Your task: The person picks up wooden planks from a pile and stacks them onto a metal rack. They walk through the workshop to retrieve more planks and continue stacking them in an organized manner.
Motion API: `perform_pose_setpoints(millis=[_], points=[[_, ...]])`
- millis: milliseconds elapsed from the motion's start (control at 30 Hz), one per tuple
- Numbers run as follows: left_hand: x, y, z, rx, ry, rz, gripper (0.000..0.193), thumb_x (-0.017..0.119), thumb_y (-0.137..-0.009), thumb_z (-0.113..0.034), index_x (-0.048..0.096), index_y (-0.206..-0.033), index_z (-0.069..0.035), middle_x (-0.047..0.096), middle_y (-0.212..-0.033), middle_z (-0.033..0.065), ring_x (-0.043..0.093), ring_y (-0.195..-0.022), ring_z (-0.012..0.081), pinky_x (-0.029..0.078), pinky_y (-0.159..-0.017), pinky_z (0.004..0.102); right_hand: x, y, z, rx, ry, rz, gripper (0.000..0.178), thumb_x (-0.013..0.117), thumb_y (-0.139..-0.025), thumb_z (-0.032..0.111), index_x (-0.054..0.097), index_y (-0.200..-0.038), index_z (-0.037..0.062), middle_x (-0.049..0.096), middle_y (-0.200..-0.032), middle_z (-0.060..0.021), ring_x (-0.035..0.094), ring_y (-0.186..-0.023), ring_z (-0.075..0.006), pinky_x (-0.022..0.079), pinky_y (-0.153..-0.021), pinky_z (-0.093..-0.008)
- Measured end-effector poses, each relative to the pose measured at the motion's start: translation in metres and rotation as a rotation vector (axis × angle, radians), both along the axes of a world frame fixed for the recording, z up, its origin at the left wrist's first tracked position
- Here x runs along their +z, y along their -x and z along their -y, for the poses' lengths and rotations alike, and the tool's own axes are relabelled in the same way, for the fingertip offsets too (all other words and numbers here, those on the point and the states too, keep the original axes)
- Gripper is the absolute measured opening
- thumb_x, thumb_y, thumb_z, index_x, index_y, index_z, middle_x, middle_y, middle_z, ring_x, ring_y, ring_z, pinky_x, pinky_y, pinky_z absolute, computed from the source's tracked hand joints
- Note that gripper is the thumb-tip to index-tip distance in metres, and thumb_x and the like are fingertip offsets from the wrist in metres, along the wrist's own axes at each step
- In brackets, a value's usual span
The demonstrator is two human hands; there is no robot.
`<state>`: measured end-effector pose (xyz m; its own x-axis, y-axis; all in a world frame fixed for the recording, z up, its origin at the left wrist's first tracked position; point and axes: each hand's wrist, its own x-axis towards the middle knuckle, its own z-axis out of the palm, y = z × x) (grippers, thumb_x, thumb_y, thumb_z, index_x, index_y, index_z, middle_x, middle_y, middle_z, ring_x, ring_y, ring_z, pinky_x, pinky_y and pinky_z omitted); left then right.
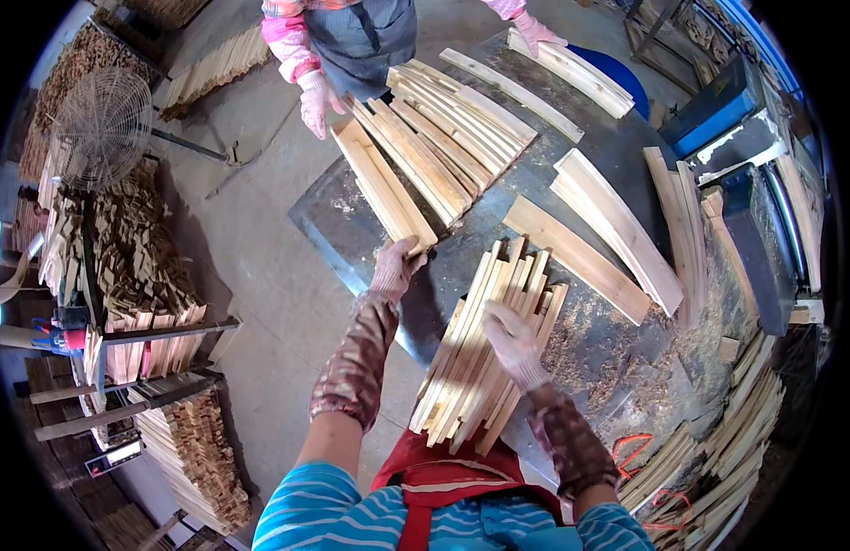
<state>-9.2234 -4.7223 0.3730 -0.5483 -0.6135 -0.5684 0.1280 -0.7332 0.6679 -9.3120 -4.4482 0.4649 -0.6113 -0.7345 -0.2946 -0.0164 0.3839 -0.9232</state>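
Woodworking workshop, by all signs. Sawdust and shavings strewn over a dark work surface. Wooden slats bundled there, curved boards beside them. Cut wood piled on a rack at left, more stacked below. Bare concrete floor; large caged fan. Two people in aprons, the one opposite in grey.

One left hand, one right hand, two co-worker's hands, one fan, one table, countless wooden strips
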Motion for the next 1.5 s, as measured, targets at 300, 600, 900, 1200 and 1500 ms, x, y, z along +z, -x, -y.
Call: perform_pose_setpoints(millis=[300,600,900,1200,1500], points=[[0.010,-0.063,-0.031,-0.056,-0.037,-0.157,0.047,0.069,-0.091,-0.010,0.053,-0.135,-0.002,0.068,-0.117,0.0096,0.070,-0.102,0.0226,0.062,-0.085,0.0361,0.015,-0.015,0.229,0.426,-0.642,-0.422,0.075,0.078,-0.075,0.047,0.051,-0.132,0.0048,0.059,-0.132,-0.0183,0.063,-0.119,-0.0339,0.053,-0.096,-0.0447],[-0.044,-0.062,-0.010,0.038,-0.152,-0.134,0.035,0.066,-0.094,-0.011,0.058,-0.127,-0.008,0.070,-0.115,0.0085,0.069,-0.105,0.0283,0.064,-0.081,0.0396,0.042,0.014,0.094,0.170,-0.255,0.001,0.080,0.075,-0.078,0.024,0.044,-0.148,-0.0003,0.066,-0.122,-0.0206,0.066,-0.108,-0.0300,0.057,-0.090,-0.0413],[0.011,-0.002,-0.019,0.139,0.208,0.465,0.066,0.073,-0.090,-0.017,0.034,-0.141,0.001,0.055,-0.125,0.0186,0.057,-0.107,0.0272,0.051,-0.086,0.0438,0.072,0.094,-0.148,0.073,-0.796,-0.551,0.079,0.067,-0.084,0.035,0.037,-0.152,0.0067,0.050,-0.146,-0.0174,0.059,-0.121,-0.0337,0.055,-0.100,-0.0427],[0.086,0.026,-0.203,-0.195,0.706,0.205,0.057,0.063,-0.095,-0.007,0.044,-0.148,0.001,0.057,-0.136,0.0128,0.056,-0.123,0.0238,0.043,-0.110,0.0361,-0.015,0.223,-0.143,0.345,-1.001,-0.636,0.088,0.058,-0.091,0.023,0.010,-0.163,0.0059,0.018,-0.168,-0.0177,0.024,-0.153,-0.0295,0.025,-0.125,-0.0384],[0.049,0.113,-0.363,-0.467,-0.151,-0.005,0.070,0.071,-0.096,-0.034,0.039,-0.149,-0.002,0.055,-0.139,0.0193,0.058,-0.125,0.0310,0.054,-0.103,0.0459,-0.002,0.237,-0.162,0.276,-0.515,0.066,0.065,0.075,-0.080,0.044,0.062,-0.132,0.0081,0.071,-0.110,-0.0159,0.068,-0.102,-0.0326,0.054,-0.093,-0.0401]])
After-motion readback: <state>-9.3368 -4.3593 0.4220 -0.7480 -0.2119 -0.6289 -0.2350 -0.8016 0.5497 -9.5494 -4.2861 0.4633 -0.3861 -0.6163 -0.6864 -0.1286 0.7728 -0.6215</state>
